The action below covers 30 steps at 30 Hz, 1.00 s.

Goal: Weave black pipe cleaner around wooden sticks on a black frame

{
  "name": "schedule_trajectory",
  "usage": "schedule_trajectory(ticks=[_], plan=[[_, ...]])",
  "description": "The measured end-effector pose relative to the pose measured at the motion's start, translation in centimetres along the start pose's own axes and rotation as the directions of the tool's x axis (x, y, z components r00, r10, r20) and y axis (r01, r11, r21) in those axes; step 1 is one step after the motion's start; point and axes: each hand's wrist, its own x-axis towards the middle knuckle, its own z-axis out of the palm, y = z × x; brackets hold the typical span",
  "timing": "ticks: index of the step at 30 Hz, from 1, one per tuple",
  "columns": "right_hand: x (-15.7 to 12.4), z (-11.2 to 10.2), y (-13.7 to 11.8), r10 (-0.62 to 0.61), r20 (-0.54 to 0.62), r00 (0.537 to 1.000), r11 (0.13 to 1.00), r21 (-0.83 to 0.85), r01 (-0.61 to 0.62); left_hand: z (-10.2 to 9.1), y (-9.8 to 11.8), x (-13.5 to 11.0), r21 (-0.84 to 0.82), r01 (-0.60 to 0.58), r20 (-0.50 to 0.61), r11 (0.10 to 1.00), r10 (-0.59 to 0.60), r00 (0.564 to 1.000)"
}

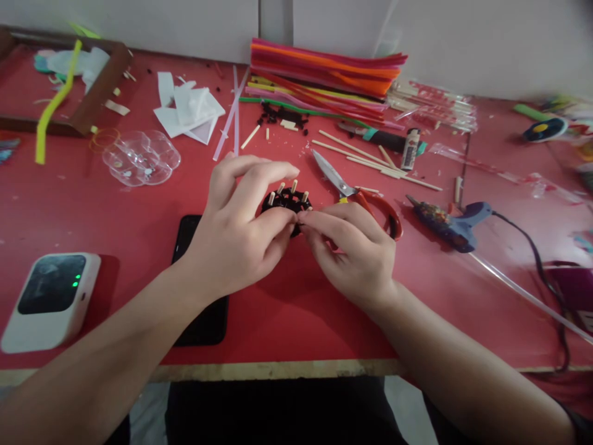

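Observation:
Between my hands is a round black piece point(288, 199) with several short wooden sticks point(294, 185) standing up around it. My left hand point(248, 219) reaches over its near left side, thumb and a finger closed at its front edge. From the right, my right hand point(349, 238) pinches at the same edge, its fingertips meeting the left thumb. Whatever is between the fingertips is too small and covered to make out. Just beyond the right hand lie scissors point(336, 176) with orange-red handles. A black phone point(204, 321) lies partly under my left forearm.
Colourful pipe cleaners point(324, 71) are piled at the back. Loose wooden sticks point(370, 161) lie before them. A blue glue gun point(456, 228) with a cord is on the right. Left are a clear plastic case point(141, 157), a white device point(50, 303) and a brown-framed tray point(104, 86).

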Motion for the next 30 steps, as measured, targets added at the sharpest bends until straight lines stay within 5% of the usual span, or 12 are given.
schedule_trajectory(ticks=[30], plan=[[0.02,-0.24,0.47,0.009,0.019,1.0,1.0,0.021,-0.01,0.03,0.67,-0.01,-0.105,0.127,-0.03,0.986,-0.131,0.991]])
